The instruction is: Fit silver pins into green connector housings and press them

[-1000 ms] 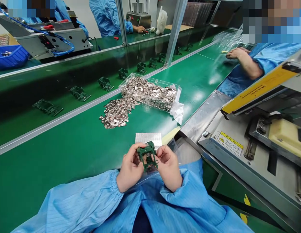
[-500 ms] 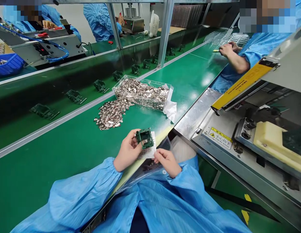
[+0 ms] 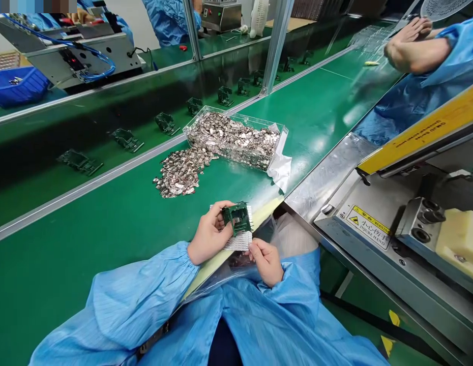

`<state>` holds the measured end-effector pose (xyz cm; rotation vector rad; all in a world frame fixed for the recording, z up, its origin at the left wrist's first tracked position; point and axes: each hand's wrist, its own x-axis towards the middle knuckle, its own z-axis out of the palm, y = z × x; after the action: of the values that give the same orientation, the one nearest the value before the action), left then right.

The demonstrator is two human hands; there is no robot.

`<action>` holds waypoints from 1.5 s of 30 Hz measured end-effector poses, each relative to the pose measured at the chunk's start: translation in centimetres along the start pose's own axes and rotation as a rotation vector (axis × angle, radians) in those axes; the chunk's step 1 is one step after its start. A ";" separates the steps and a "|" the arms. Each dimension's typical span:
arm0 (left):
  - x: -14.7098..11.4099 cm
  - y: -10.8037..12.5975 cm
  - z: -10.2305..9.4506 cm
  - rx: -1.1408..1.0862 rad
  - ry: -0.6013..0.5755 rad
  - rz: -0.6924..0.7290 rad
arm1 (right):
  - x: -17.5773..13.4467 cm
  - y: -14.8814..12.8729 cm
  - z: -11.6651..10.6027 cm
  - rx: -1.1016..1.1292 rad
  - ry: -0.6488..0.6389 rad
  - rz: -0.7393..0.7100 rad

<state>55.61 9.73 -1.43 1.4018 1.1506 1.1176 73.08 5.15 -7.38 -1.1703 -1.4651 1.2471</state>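
My left hand (image 3: 210,235) is closed around a dark green plastic frame (image 3: 237,217) with a square opening, its thumb over the near edge. Directly under the frame is a silvery-white ribbed sheet (image 3: 240,241), and the fingers beneath it are hidden. At the sheet's near right corner, my right hand (image 3: 266,260) pinches with thumb and forefinger. Beyond my hands, a heap of small shiny metal pieces (image 3: 179,173) lies on the green belt, spilling from a clear plastic tray (image 3: 283,138) full of the same pieces.
Several dark green frames (image 3: 126,139) line the belt's far side. To my right stands a metal machine (image 3: 335,213) with a yellow bar (image 3: 419,134) and a warning label. A co-worker's hands (image 3: 410,43) are over the far belt, near a small yellow item (image 3: 372,63).
The whole view has shifted slightly. My hands keep their holds on the frame and sheet. The co-worker's hands have come away from the yellow item, which now lies on the belt.
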 end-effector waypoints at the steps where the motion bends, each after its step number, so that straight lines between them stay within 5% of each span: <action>1: 0.0 -0.1 0.0 0.002 -0.003 0.000 | -0.1 0.0 0.0 -0.012 -0.003 0.001; 10: -0.2 -0.2 0.0 -0.009 0.019 0.005 | -0.5 -0.7 -1.3 -0.218 -0.118 0.023; 20: -0.1 -0.1 -0.2 -0.019 0.009 0.023 | 0.5 0.9 -3.2 -0.775 -0.284 0.238; 28: -0.2 -0.1 -0.1 -0.068 0.065 0.015 | 0.5 -0.1 -3.5 -0.938 -0.311 0.178; 39: -0.4 -0.3 0.0 -0.134 0.050 -0.002 | 0.3 -0.9 -4.7 -0.914 -0.159 0.046; 45: -0.5 -0.4 -0.1 -0.104 0.051 0.034 | -0.3 -5.3 -4.6 -0.560 0.188 -0.137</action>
<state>55.44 9.25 -1.89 1.3234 1.0923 1.2266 76.93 5.39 -1.57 -1.4706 -1.7712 0.6225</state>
